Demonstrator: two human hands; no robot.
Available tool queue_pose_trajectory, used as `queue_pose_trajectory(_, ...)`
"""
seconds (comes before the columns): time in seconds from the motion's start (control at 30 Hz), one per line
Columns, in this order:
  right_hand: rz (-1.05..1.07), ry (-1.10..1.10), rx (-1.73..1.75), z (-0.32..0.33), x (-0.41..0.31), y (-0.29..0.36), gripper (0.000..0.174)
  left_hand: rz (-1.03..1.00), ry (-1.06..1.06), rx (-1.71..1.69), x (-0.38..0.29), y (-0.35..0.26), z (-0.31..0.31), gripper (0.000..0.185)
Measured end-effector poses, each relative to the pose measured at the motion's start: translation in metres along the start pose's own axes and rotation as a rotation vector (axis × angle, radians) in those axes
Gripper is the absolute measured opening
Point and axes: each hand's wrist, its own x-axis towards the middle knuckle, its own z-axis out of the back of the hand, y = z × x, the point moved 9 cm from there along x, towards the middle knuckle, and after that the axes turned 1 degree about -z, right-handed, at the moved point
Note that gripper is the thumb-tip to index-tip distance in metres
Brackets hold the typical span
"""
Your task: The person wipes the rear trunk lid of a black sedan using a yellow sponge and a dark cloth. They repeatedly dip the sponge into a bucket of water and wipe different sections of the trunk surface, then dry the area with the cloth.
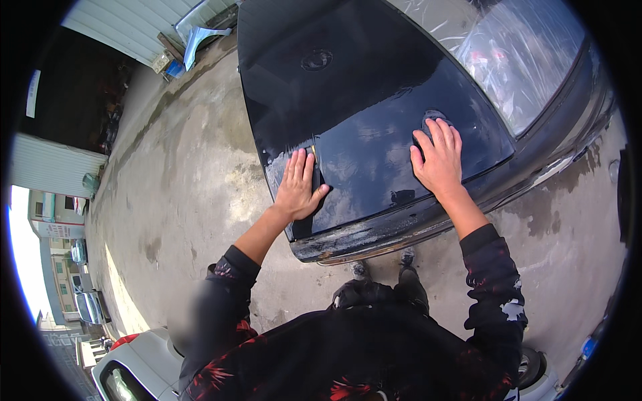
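A glossy black car body panel [371,145] with a wet-looking surface lies before me. My left hand [300,185] is pressed flat near the panel's left edge, fingers together and thumb apart. A small yellowish edge [313,149] shows by its fingertips; whether a thin block lies under the palm is hidden. On the right part of the panel, my right hand [439,153] bends its fingers over a dark cloth or pad [435,115], which sticks out past the fingertips. A small dark patch [403,196] lies near the panel's lower edge, left of my right wrist.
Clear plastic film [519,60] covers the area beyond the panel's right edge. The scuffed bumper [361,241] runs along the near side, above my shoes. A loose fender [196,44] leans by the corrugated wall [125,25]. A silver car [145,363] stands behind at lower left.
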Motion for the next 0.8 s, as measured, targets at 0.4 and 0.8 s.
queue_pose_trajectory(0.4,-0.008,-0.002,0.04,-0.002,-0.003,-0.004,0.03,0.197,-0.103,-0.147,0.072,-0.01,0.016,0.08)
queue_pose_trajectory(0.8,0.093,-0.019,0.15,-0.007,-0.005,0.001,0.03,-0.265,0.018,-0.082,0.085,-0.02,-0.003,0.057)
